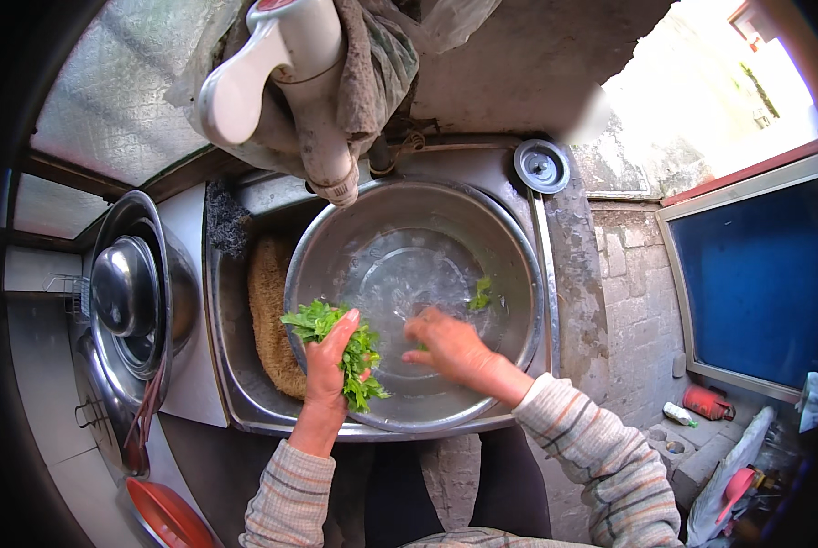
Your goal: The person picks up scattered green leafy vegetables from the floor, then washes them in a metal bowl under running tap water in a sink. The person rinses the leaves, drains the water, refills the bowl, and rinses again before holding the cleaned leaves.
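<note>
My left hand [334, 359] grips a bunch of leafy green herbs [360, 363] over the near left rim of a wide steel basin [416, 205]. Water lies in the basin, its surface rippled near my right hand [443, 342]. That hand is over the basin's near middle, fingers curled; a bit of green shows by them, but whether they hold it I cannot tell. A loose green leaf [481, 293] floats at the basin's right side. The basin rests in a steel sink [234, 370], beside a tan, rough-textured sponge-like thing [270, 315].
A white faucet [313, 103] with cloth and plastic around it hangs above the basin's far left edge. A sink strainer [541, 166] sits at the back right corner. Stacked steel bowls [135, 288] stand left, with a red basin [166, 514] nearer. A dark wire scourer [226, 218] lies at the sink's back left.
</note>
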Demonstrator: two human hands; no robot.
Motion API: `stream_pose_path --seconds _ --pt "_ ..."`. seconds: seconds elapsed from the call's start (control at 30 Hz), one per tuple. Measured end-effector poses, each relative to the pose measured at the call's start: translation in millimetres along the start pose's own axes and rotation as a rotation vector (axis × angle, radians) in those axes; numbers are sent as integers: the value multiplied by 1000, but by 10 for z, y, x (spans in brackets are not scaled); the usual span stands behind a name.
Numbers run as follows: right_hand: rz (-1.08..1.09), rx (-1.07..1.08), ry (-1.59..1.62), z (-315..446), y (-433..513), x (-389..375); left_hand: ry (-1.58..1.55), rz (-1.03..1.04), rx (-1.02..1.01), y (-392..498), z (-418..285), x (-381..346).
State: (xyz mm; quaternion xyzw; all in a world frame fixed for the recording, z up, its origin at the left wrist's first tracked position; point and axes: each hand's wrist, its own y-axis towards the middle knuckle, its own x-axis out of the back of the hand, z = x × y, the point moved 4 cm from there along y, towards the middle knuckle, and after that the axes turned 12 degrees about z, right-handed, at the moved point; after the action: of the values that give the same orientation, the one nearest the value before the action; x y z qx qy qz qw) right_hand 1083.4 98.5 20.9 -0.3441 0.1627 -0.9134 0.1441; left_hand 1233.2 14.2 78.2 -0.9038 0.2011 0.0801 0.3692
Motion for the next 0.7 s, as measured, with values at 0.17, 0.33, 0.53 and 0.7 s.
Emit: stream_pose_path --seconds 0.17,0.33,0.53,0.7 --pt "269 43 137 130 -14 -224 65 68 -23 -83 -42 15" --pt "-160 173 664 217 -125 370 -20 200 67 -167 91 -29" --pt "-454 251 513 509 -249 528 -324 308 145 -243 271 -121" --pt "-362 297 379 665 -344 357 -369 291 173 -232 367 -88"
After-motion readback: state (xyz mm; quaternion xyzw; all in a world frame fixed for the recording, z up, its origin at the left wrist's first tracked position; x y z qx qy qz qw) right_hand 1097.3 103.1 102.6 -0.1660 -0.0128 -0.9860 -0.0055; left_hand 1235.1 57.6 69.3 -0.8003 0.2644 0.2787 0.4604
